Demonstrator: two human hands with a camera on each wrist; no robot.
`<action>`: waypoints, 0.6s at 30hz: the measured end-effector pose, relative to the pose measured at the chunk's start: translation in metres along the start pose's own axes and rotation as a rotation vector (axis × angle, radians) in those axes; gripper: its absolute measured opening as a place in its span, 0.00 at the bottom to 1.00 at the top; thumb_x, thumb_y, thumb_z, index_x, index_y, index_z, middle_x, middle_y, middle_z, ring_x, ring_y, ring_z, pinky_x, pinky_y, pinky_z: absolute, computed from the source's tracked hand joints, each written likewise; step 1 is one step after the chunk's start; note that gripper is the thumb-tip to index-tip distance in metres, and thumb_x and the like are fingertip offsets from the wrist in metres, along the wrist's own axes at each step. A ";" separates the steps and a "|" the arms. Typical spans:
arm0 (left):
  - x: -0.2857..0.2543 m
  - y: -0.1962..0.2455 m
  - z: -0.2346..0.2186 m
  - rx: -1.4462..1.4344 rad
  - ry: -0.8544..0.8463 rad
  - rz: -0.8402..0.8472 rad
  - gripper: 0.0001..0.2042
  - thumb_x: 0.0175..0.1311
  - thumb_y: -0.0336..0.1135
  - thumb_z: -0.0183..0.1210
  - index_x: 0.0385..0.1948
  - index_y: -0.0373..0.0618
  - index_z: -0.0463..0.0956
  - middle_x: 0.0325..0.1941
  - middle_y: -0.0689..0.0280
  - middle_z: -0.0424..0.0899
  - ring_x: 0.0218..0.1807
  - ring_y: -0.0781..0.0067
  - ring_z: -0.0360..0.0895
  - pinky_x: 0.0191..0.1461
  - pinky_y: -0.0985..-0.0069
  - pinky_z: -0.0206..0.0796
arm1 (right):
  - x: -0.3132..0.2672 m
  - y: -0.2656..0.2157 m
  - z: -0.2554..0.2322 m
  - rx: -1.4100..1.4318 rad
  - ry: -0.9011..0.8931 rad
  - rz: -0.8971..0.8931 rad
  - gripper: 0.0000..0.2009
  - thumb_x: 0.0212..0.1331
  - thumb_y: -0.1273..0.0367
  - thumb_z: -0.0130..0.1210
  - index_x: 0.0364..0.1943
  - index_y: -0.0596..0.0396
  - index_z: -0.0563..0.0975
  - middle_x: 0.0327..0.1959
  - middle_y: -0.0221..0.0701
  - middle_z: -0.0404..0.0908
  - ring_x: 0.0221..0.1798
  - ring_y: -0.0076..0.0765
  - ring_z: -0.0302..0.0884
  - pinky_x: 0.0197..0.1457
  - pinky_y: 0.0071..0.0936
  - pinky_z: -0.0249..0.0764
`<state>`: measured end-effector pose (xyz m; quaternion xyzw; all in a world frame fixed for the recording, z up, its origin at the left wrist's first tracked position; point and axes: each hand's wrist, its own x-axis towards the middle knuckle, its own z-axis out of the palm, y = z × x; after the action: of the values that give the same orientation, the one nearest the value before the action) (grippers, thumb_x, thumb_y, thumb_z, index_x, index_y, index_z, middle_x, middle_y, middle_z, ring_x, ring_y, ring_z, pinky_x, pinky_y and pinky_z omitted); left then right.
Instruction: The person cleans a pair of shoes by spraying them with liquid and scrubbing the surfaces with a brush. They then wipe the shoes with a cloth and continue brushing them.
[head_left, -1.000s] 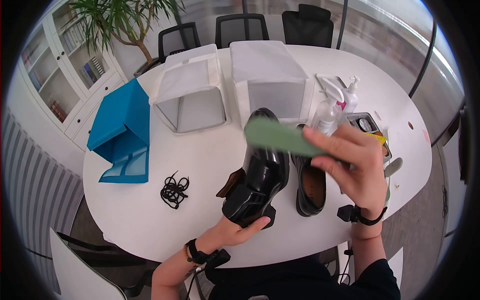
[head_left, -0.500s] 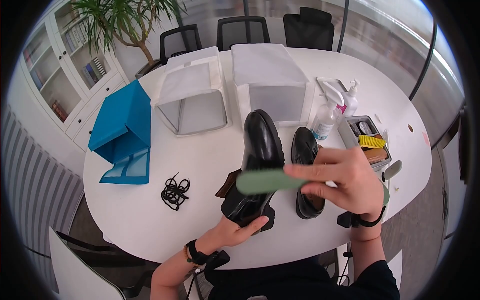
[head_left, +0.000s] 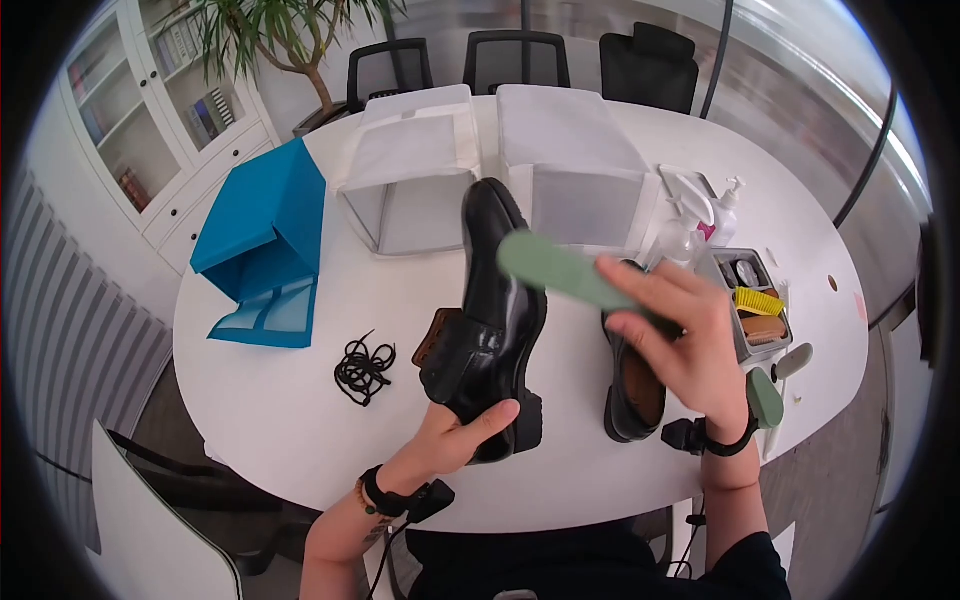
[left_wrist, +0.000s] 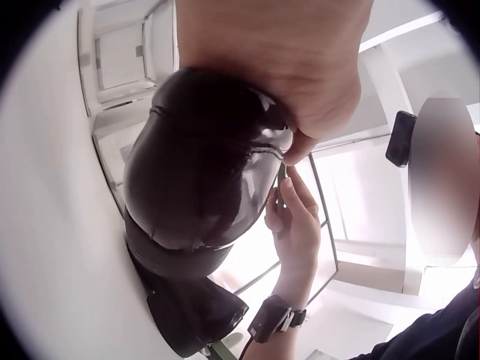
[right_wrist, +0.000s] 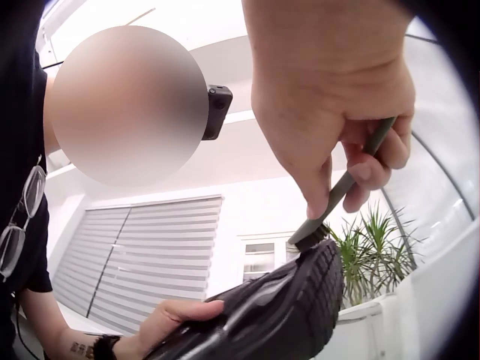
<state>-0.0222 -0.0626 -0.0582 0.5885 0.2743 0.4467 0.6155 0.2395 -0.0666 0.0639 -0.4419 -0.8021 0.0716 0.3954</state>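
- The left hand (head_left: 450, 440) grips the shoe (head_left: 490, 350) at its heel end, thumb against the side. The shoe is held up over the surface (head_left: 280, 430), toe towards the far side.
- The right hand (head_left: 685, 335) pinches the green brush (head_left: 555, 272) between thumb and fingers, its bristles at the toe edge beside the sole, seemingly touching.
- The brush has just moved from midway along the shoe to its toe end, and the shoe has turned to show more heel. The brushing seems to have shifted to the toe.
- The other shoe (head_left: 618, 395) rests on the surface, right of the held one and partly behind the right hand.
- To the right, a tray (head_left: 775, 350) holds a yellow brush (head_left: 760, 302); the spray bottle (head_left: 675, 245) and pump bottle (head_left: 723, 215) stand farther off.
- Black laces (head_left: 363, 370) lie loosely coiled left of the held shoe, near the blue box (head_left: 262, 215).
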 end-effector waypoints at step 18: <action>0.006 0.002 0.007 0.643 -0.008 0.445 0.14 0.64 0.28 0.64 0.50 0.38 0.76 0.36 0.63 0.76 0.36 0.64 0.73 0.42 0.68 0.68 | -0.007 -0.020 0.010 -0.035 -0.180 -0.108 0.24 0.53 0.68 0.69 0.58 0.45 0.84 0.25 0.32 0.73 0.21 0.37 0.71 0.25 0.31 0.67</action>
<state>-0.0136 -0.0611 -0.0542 0.7981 0.2635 0.4584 0.2889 0.2215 -0.0816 0.0626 -0.3967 -0.8580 0.0756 0.3173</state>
